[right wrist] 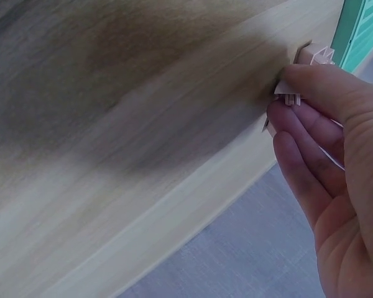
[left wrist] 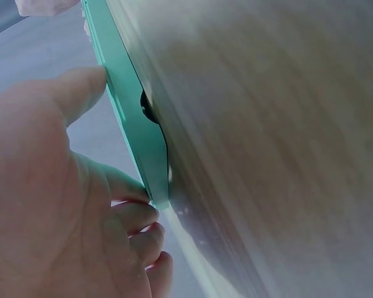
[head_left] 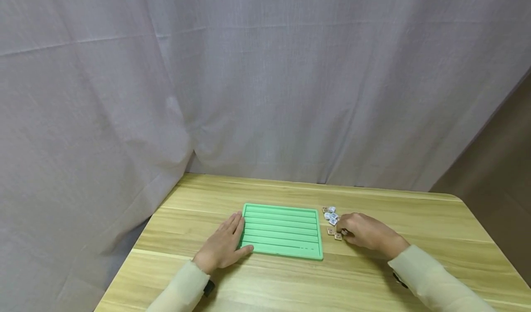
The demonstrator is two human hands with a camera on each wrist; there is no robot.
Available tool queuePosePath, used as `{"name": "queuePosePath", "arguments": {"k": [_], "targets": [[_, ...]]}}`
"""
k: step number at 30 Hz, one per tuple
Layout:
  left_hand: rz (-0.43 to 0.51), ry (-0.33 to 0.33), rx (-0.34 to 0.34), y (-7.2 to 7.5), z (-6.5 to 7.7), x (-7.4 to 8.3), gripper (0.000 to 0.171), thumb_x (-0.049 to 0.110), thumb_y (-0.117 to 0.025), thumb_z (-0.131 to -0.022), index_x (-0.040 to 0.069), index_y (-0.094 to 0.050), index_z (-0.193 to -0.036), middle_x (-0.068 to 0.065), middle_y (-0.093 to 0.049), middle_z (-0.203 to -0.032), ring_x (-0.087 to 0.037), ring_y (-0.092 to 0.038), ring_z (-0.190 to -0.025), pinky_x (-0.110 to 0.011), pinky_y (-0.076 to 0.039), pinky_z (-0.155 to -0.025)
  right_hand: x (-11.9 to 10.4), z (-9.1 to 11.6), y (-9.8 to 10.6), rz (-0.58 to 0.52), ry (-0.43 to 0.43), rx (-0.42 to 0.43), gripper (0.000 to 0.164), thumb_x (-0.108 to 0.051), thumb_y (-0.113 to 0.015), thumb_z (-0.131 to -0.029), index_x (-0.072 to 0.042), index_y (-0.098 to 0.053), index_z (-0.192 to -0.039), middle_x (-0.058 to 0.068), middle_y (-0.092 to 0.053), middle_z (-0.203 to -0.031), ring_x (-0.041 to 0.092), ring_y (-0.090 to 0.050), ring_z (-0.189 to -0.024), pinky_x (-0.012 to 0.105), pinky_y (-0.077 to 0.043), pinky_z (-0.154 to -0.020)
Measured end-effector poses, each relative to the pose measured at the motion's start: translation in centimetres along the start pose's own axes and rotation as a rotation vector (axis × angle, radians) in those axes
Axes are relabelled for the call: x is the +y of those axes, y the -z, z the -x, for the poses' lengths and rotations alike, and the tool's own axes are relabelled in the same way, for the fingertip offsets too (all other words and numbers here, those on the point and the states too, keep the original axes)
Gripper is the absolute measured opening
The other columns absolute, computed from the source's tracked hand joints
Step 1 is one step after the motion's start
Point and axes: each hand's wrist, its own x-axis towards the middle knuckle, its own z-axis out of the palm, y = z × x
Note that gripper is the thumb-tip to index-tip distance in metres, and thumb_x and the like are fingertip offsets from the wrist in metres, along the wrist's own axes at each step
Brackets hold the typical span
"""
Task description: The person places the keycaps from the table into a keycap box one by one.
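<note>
Left sleeve [head_left: 180,289]: long, pale cream, plain fabric, cuffed at the wrist. Right sleeve [head_left: 433,279]: matching colour. Small black fitting [head_left: 209,288] noted at the left cuff's edge; dark fitting [head_left: 399,281] with a lighter detail at the right cuff's edge. Fingers [left wrist: 140,216]: bare.

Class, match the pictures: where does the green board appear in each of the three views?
Head: the green board lies below the middle.
Left wrist: it slants down from the top edge, left of centre.
Right wrist: top right corner, cut off.
Shared landmark: the wooden table.
</note>
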Motion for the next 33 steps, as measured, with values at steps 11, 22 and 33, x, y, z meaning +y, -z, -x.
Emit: {"name": "queuePosePath", "arguments": {"k": [11,22,33], "targets": [[-0.004,0.027,-0.031,0.4,0.1,0.4,0.088,0.055,-0.052,-0.108,-0.01,-0.028,-0.162,-0.028,-0.021,-0.173,-0.042,-0.022,-0.163,-0.055,-0.028,-0.132,-0.2,0.0,1.0,0.025,-0.001,-0.003,0.019,0.002,-0.085,-0.083,-0.015,-0.076,-0.086,-0.005,-0.073,-0.085,-0.001,-0.061,-0.076,0.018,-0.058,-0.065],[-0.042,-0.005,-0.02,0.4,0.2,0.7,0.084,0.051,-0.051,-0.109,-0.011,-0.031,-0.161,-0.028,-0.025,-0.172,-0.043,-0.026,-0.162,-0.054,-0.03,-0.132,-0.7,-0.2,1.9,0.016,0.006,0.0,0.03,0.002,-0.086,-0.082,-0.019,-0.065,-0.076,-0.009,-0.062,-0.076,-0.004,-0.05,-0.068,0.015,-0.05,-0.057],[-0.041,-0.009,-0.015,0.4,0.4,0.9,0.082,0.049,-0.053,-0.108,-0.011,-0.033,-0.16,-0.028,-0.026,-0.172,-0.043,-0.027,-0.161,-0.054,-0.031,-0.131,-1.1,-0.7,2.4,0.018,0.042,0.04,0.025,0.009,-0.082,-0.08,-0.012,-0.069,-0.078,-0.003,-0.068,-0.079,0.001,-0.058,-0.069,0.015,-0.054,-0.06]]}}
